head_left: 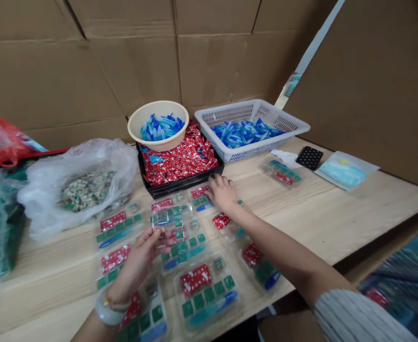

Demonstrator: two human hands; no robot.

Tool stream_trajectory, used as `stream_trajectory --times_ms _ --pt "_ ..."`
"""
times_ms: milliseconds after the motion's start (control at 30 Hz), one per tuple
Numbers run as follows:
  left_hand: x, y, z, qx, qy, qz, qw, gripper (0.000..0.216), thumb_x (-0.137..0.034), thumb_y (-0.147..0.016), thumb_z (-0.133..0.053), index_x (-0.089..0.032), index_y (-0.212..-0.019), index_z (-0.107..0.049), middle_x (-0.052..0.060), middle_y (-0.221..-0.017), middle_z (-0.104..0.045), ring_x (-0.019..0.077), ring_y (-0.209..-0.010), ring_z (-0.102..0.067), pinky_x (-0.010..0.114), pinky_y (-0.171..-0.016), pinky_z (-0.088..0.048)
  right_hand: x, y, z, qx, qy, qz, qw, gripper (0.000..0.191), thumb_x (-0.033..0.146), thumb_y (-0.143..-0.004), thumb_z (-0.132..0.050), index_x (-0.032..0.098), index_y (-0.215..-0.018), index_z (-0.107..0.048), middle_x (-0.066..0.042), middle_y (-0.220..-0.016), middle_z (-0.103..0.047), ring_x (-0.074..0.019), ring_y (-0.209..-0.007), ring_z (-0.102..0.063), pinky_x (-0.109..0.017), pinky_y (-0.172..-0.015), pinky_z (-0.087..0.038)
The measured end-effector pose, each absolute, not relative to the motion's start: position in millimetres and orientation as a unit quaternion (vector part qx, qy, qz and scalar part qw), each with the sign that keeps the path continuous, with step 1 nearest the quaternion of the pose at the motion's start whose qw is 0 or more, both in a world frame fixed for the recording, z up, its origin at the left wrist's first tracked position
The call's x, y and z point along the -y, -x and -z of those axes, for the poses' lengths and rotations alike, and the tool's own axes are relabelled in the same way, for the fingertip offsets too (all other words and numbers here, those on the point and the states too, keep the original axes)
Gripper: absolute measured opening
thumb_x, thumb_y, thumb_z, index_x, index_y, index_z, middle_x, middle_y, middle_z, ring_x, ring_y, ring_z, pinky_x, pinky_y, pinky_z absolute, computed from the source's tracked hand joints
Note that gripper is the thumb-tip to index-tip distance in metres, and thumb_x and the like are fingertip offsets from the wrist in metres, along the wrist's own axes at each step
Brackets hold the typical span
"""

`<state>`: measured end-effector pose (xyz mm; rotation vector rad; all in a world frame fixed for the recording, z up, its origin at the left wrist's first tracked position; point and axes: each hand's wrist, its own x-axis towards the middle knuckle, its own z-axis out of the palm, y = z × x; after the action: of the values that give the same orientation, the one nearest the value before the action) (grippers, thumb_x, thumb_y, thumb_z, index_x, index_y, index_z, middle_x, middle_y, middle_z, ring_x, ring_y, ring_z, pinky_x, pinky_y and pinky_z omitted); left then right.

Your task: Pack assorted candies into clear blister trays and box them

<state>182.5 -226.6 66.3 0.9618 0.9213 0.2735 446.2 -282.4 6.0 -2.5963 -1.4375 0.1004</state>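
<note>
My left hand (146, 247) pinches a clear plastic piece (171, 213), shaped like a tray or lid, and holds it tilted above the filled trays. Green squares show through it. My right hand (223, 194) reaches over a clear tray with a red packet (199, 191) near the black box, fingers slightly apart and bent down; part of that tray is hidden beneath it. Several clear trays lie around both hands. The front tray (209, 297) holds a red dotted packet (195, 280), green squares (209, 294) and a blue pen-shaped piece (214, 308).
Behind stand a black box (180, 183) of red packets, a cream bowl (134, 126) and a white basket (287, 130) of blue pieces. A plastic bag (45, 190) of small squares is left. At right lie another tray (282, 175), a black dotted object (310, 157) and a blue-patterned packet (346, 170).
</note>
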Motion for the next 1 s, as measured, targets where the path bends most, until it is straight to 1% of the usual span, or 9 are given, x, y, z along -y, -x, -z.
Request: stream_trajectory --times_ms 100,200,367,467,567,667,767,867,1000 --pt "231 -184 -70 -0.423 -0.428 -0.144 0.786 0.023 -0.035 -0.072 -0.060 -0.015 -0.080 -0.054 0.003 -0.082 -0.063 0.0153 -0.075 -0.061 0.026 -0.066 -0.049 285 -441 -24 0.512 0.848 -0.052 0.124 0.037 0.039 -0.083 -0.043 0.016 -0.110 -0.055 -0.014 -0.124 -0.043 -0.0291 -0.113 -0.033 -0.044 -0.093 -0.025" --pt "236 -193 -77 -0.393 -0.431 -0.126 0.802 0.021 -0.034 -0.073 -0.059 -0.014 -0.080 -0.054 0.004 -0.083 -0.063 0.0155 -0.076 -0.061 0.025 -0.064 -0.049 303 -437 -46 0.458 0.834 -0.106 0.290 0.037 0.040 -0.081 -0.044 0.016 -0.106 -0.056 -0.012 -0.114 -0.051 -0.0244 -0.104 -0.044 -0.039 -0.089 -0.033" --pt "252 -218 -83 -0.350 -0.400 -0.164 0.831 0.018 -0.031 -0.074 -0.058 -0.017 -0.082 -0.051 0.002 -0.082 -0.061 0.0147 -0.076 -0.061 0.027 -0.067 -0.049 371 -408 -57 0.335 0.688 -0.445 0.465 0.040 0.045 -0.078 -0.045 0.017 -0.106 -0.052 -0.005 -0.089 -0.060 -0.0143 -0.073 -0.055 -0.026 -0.062 -0.044" --pt "267 -237 -86 -0.317 -0.440 -0.112 0.833 0.017 -0.032 -0.076 -0.055 -0.016 -0.080 -0.050 0.002 -0.082 -0.060 0.0137 -0.072 -0.060 0.025 -0.063 -0.048 405 -396 -60 0.253 0.669 -0.432 0.549 0.049 0.045 -0.073 -0.052 0.021 -0.116 -0.045 -0.004 -0.092 -0.058 -0.0095 -0.063 -0.053 -0.021 -0.052 -0.041" --pt "274 -264 -90 -0.254 -0.575 0.007 0.777 0.017 -0.031 -0.077 -0.052 -0.015 -0.074 -0.052 0.001 -0.070 -0.057 0.0111 -0.060 -0.057 0.022 -0.054 -0.045 421 -406 -68 0.218 0.673 -0.376 0.598 0.061 0.044 -0.067 -0.059 0.022 -0.121 -0.040 0.001 -0.076 -0.057 -0.0049 -0.043 -0.040 -0.018 -0.038 -0.031" --pt "272 -298 -90 -0.224 -0.698 0.042 0.679 0.014 -0.024 -0.077 -0.051 -0.013 -0.083 -0.056 0.000 -0.064 -0.055 0.0111 -0.054 -0.053 0.024 -0.054 -0.045 425 -433 -67 0.245 0.732 -0.321 0.550 0.046 0.042 -0.065 -0.060 0.016 -0.104 -0.053 0.004 -0.060 -0.053 -0.0043 -0.037 -0.034 -0.018 -0.035 -0.028" --pt "272 -318 -80 -0.257 -0.799 -0.065 0.540 0.031 -0.017 -0.075 -0.050 -0.012 -0.106 -0.052 0.007 -0.084 -0.060 0.0167 -0.072 -0.057 0.033 -0.070 -0.047 424 -460 -50 0.258 0.841 -0.224 0.419 0.033 0.039 -0.074 -0.048 0.013 -0.092 -0.058 0.001 -0.060 -0.057 -0.0070 -0.040 -0.040 -0.021 -0.040 -0.034" --pt "286 -309 -64 -0.208 -0.900 -0.104 0.369 0.036 -0.020 -0.078 -0.047 -0.015 -0.113 -0.051 0.011 -0.109 -0.055 0.0225 -0.101 -0.050 0.038 -0.091 -0.038 420 -471 -27 0.266 0.892 -0.161 0.329 0.025 0.032 -0.077 -0.045 0.014 -0.086 -0.060 -0.004 -0.073 -0.062 -0.0120 -0.059 -0.054 -0.024 -0.057 -0.042" --pt "316 -281 -45 -0.132 -0.965 0.005 0.227 0.037 -0.029 -0.081 -0.043 -0.019 -0.116 -0.050 0.010 -0.125 -0.046 0.0264 -0.117 -0.038 0.041 -0.098 -0.030 419 -463 -6 0.279 0.921 -0.119 0.245 0.023 0.029 -0.080 -0.045 0.014 -0.081 -0.062 -0.012 -0.089 -0.061 -0.0210 -0.088 -0.054 -0.032 -0.078 -0.038"
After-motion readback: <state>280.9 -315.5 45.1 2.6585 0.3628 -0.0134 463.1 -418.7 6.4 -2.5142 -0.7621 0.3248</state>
